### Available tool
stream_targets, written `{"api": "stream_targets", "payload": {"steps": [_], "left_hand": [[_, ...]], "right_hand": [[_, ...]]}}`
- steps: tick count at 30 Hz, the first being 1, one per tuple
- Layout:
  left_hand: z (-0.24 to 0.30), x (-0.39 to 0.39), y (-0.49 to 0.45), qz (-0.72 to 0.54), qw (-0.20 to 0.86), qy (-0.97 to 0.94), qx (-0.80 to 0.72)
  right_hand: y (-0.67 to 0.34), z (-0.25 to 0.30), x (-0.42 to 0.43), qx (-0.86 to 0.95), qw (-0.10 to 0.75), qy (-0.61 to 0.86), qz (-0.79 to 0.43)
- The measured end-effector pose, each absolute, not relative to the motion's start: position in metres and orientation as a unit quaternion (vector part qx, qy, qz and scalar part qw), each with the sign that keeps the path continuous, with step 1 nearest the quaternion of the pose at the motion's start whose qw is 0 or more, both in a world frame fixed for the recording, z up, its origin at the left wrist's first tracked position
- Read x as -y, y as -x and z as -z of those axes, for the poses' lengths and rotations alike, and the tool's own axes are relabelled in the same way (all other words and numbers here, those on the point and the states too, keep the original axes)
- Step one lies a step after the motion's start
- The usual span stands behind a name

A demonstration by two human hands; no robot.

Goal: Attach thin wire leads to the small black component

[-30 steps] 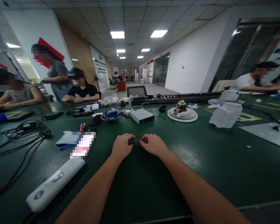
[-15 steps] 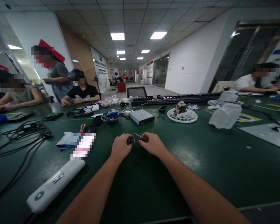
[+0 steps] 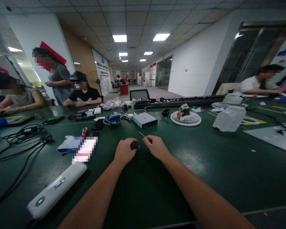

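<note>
My left hand (image 3: 125, 151) is closed around a short black cylindrical piece (image 3: 134, 145), whose end sticks out toward the right. A small gap separates it from my right hand (image 3: 156, 147), which pinches a thin pale rod (image 3: 141, 134) between thumb and fingertips. The rod slants up and to the left; its lower end is hidden in the fingers. Both hands are just above the green table (image 3: 143, 190). Beyond them lies a grey box-shaped disc drive (image 3: 145, 120).
To the left are a white power strip (image 3: 59, 190), a blue-white glove (image 3: 70, 144), a red-handled screwdriver (image 3: 84, 131) and black cables (image 3: 26, 136). A white fan grille (image 3: 186, 119) and a translucent plastic cover (image 3: 229, 118) stand right. Other people sit around the table.
My left hand has shifted slightly right with the black piece. The rod in my right hand now points more steeply upward, and the right fingers are closer together.
</note>
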State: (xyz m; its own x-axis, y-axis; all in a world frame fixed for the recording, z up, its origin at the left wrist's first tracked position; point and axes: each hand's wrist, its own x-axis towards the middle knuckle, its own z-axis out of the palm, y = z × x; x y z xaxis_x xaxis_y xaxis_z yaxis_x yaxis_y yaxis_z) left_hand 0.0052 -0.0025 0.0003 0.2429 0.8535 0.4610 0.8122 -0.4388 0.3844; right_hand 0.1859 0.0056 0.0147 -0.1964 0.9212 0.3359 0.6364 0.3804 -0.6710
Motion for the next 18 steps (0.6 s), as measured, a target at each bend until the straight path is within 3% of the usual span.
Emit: {"api": "stream_targets", "payload": {"steps": [7,12,18], "left_hand": [[-0.0054,0.0060,-0.0081,-0.314,0.040,-0.794,-0.518],[-0.0055,0.0081,-0.0088,-0.316,0.037,-0.801,-0.508],[-0.0062,0.0094,-0.0080,-0.314,0.030,-0.808,-0.497]], "right_hand": [[-0.1842,-0.0052,-0.0107,0.729,0.409,0.487,-0.251],[-0.1842,-0.0070,-0.0091,0.763,0.405,0.458,-0.211],[-0.1842,-0.0051,-0.0092,0.750,0.411,0.444,-0.268]]}}
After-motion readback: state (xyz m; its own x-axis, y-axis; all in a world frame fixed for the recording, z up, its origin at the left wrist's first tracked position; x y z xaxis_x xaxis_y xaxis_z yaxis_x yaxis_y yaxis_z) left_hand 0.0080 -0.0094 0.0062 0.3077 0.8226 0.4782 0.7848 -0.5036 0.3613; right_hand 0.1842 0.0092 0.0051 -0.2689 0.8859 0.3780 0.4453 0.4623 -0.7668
